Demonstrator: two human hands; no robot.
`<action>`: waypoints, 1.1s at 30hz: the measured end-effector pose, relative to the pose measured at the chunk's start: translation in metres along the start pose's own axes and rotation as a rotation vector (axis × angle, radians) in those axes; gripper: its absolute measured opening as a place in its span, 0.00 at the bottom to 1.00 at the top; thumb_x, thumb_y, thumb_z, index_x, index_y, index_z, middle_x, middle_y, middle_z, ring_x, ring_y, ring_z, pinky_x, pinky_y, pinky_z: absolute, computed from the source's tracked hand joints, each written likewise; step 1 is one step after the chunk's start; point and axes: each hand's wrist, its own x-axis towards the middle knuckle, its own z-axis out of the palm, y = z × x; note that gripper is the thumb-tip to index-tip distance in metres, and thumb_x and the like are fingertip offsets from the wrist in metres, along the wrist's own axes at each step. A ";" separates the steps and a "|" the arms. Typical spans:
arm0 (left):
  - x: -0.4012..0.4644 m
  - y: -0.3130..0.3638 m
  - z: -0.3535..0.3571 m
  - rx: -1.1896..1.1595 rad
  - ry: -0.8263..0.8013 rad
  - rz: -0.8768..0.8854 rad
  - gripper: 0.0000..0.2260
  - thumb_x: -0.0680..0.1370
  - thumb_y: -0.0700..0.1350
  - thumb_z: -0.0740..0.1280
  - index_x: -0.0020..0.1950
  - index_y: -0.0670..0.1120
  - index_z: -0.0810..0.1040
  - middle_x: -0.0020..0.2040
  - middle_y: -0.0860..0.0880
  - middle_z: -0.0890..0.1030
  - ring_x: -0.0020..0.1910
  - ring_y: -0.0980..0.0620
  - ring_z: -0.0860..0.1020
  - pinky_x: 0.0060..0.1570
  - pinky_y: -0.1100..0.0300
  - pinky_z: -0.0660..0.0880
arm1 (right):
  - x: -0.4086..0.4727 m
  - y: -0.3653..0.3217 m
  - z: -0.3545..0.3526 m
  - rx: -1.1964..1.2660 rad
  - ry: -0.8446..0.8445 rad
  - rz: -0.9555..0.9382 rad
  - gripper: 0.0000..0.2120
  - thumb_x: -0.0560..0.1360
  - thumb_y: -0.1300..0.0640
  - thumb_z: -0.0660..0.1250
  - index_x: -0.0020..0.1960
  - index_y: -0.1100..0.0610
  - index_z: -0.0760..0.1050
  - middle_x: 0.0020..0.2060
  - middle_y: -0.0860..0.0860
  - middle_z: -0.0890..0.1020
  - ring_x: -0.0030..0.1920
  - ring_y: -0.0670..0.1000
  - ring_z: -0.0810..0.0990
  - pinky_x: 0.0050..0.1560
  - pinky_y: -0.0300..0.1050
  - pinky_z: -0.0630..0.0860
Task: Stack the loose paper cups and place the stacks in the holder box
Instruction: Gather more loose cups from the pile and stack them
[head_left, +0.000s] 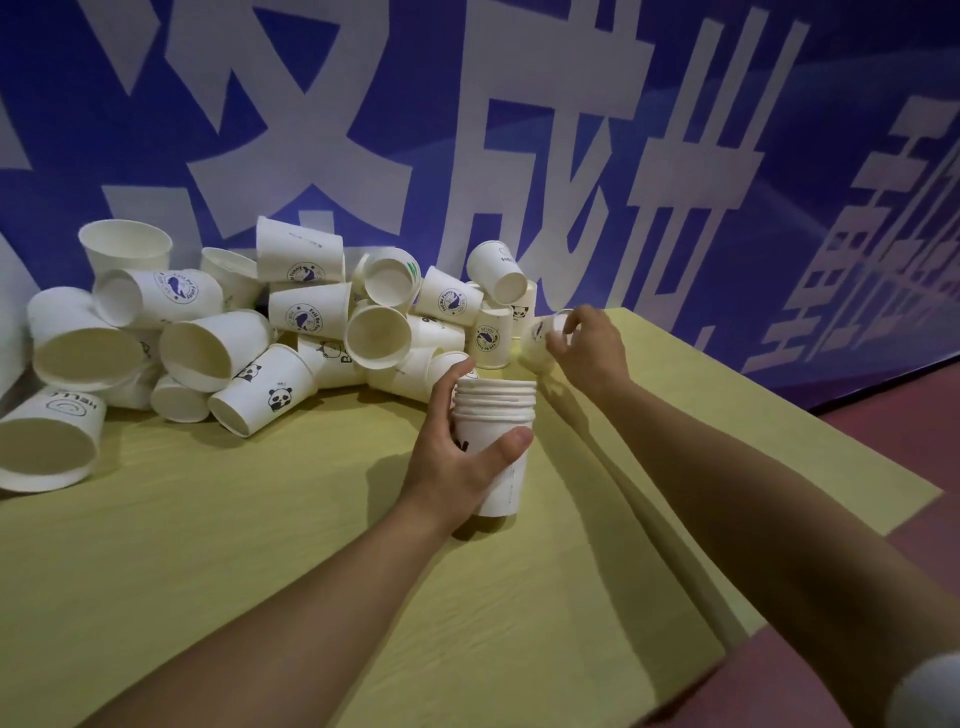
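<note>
White paper cups, nested into a short upright stack (496, 415), several rolled rims showing at top. Gripped by left hand (457, 457): thumb curled across front of lowest cup, fingers wrapped round the far side. Partly covered black lettering on stack wall, unreadable. Stack base on or just above yellow-green wood-grain tabletop (208, 571); cannot tell which.

Right hand (587, 348) reaching beyond the stack, fingers curled round a single blurred white paper cup (543, 338), tilted, at right edge of the heap. Print on it too blurred to read.

Heap of loose white paper cups (249, 332) piled at back left of tabletop against the wall, most on their sides, mouths facing various ways. Prints readable on several:
- purple whale badge, "Fell Be Funny" around it (306, 317)
- black-and-white panda drawing (280, 397)
- "HELLO" above a smile mark, on near-left cup (67, 408)
- bear face with a "B" beside it, rest hidden (332, 353)

Purple-blue printed wall banner (519, 130) behind, large white Chinese characters, "成" and "世" legible; smaller white characters at right, skewed and hard to read.

Dark red floor (909, 441) to the right of the tabletop. Holder box not visible.
</note>
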 end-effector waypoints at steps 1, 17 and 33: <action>-0.001 0.001 0.000 -0.006 -0.017 0.002 0.39 0.60 0.60 0.77 0.70 0.66 0.69 0.62 0.60 0.77 0.56 0.61 0.81 0.56 0.59 0.80 | -0.008 -0.003 -0.009 0.060 0.015 0.008 0.14 0.75 0.53 0.73 0.55 0.53 0.71 0.54 0.49 0.77 0.51 0.53 0.78 0.56 0.51 0.82; -0.003 0.002 0.002 0.009 -0.173 0.003 0.48 0.62 0.58 0.79 0.78 0.66 0.59 0.67 0.60 0.79 0.64 0.61 0.78 0.59 0.62 0.77 | -0.110 -0.064 -0.064 0.686 -0.211 -0.002 0.05 0.82 0.52 0.63 0.57 0.51 0.72 0.52 0.55 0.80 0.53 0.56 0.83 0.50 0.49 0.83; 0.002 0.001 -0.001 -0.015 0.042 0.018 0.36 0.59 0.62 0.77 0.61 0.80 0.62 0.68 0.55 0.75 0.60 0.57 0.79 0.53 0.62 0.79 | -0.112 -0.049 -0.052 0.382 -0.280 -0.184 0.13 0.79 0.36 0.58 0.54 0.35 0.81 0.55 0.43 0.80 0.56 0.44 0.79 0.58 0.55 0.79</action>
